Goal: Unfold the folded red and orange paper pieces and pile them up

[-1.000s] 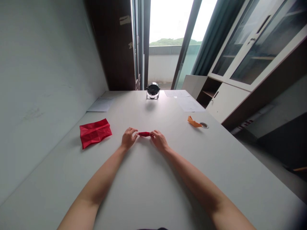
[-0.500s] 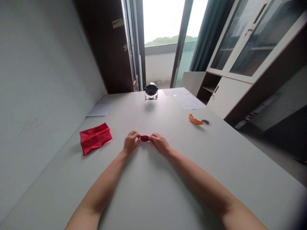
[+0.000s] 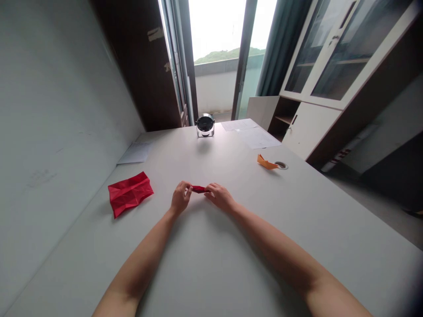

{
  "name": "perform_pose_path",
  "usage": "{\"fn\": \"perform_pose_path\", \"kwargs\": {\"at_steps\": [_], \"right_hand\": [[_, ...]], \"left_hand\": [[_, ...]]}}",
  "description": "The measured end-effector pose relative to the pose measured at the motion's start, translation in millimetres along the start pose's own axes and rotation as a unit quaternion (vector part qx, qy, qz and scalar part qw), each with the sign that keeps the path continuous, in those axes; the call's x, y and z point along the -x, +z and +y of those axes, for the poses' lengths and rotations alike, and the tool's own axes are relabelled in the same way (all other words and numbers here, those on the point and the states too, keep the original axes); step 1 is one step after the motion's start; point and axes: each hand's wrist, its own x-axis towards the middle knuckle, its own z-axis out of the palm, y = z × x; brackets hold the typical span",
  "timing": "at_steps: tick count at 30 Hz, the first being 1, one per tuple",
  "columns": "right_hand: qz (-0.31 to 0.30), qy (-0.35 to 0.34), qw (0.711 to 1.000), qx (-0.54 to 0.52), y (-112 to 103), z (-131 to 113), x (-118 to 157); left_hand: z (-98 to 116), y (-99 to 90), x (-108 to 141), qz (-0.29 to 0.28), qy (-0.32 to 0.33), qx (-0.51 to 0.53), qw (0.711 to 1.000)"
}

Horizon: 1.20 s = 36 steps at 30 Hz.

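Note:
Between my two hands, near the middle of the white table (image 3: 205, 246), is a small folded piece of red paper (image 3: 198, 189). My left hand (image 3: 180, 196) pinches its left end between thumb and fingers. At the other end, the fingers of my right hand (image 3: 219, 196) are closed on the paper, hiding its tip. The folded piece looks narrow and lies sideways; its exact shape is too small to make out. Off to the left lies a creased sheet of red paper (image 3: 130, 193), opened out, with fold lines across it.
A folded orange paper boat (image 3: 267, 162) sits by a round cable hole (image 3: 281, 165) on the right. A small round device on a stand (image 3: 205, 125) is at the far edge. White sheets (image 3: 259, 137) lie back right, another paper (image 3: 135, 153) by the left wall.
My left hand has shifted slightly on the red paper, and more of the folded piece shows between my hands. The whole view has turned a little.

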Motion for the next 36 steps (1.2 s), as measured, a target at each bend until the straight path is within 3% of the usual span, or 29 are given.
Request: {"fn": "perform_pose_path", "kwargs": {"at_steps": [3, 6, 17, 22, 25, 28, 31, 33, 36], "right_hand": [[0.002, -0.007, 1.000, -0.008, -0.1, 1.0, -0.3], [0.010, -0.004, 0.999, -0.030, -0.5, 1.8, -0.6], [0.017, 0.018, 0.998, -0.050, 2.7, 5.6, -0.1], [0.012, 0.009, 0.999, -0.038, 1.3, 3.8, -0.8], [0.004, 0.004, 1.000, -0.019, 1.1, 2.8, -1.1], [-0.008, -0.001, 1.000, 0.023, 1.8, 0.7, -1.8], [-0.019, 0.000, 0.997, 0.069, 2.5, -2.5, -2.9], [-0.022, 0.002, 0.996, 0.089, 2.2, -4.3, -3.3], [-0.017, 0.000, 0.994, 0.107, 0.6, -4.4, -3.1]], "left_hand": [[4.9, 5.9, 0.1, 0.007, -0.050, 0.086, 0.995], [12.4, 10.3, 2.1, -0.007, -0.057, 0.126, 0.990], [23.8, 2.2, 4.5, 0.007, 0.019, 0.029, 0.999], [27.7, 0.2, 4.6, 0.004, 0.034, 0.050, 0.998], [26.7, 4.7, 3.9, 0.004, 0.008, 0.100, 0.995], [19.9, 15.3, 2.1, 0.026, -0.102, 0.235, 0.966], [11.8, 25.2, 0.2, 0.067, -0.223, 0.377, 0.897], [8.4, 28.2, -0.5, 0.075, -0.243, 0.429, 0.867], [6.6, 27.7, -0.9, 0.083, -0.242, 0.457, 0.852]]}}
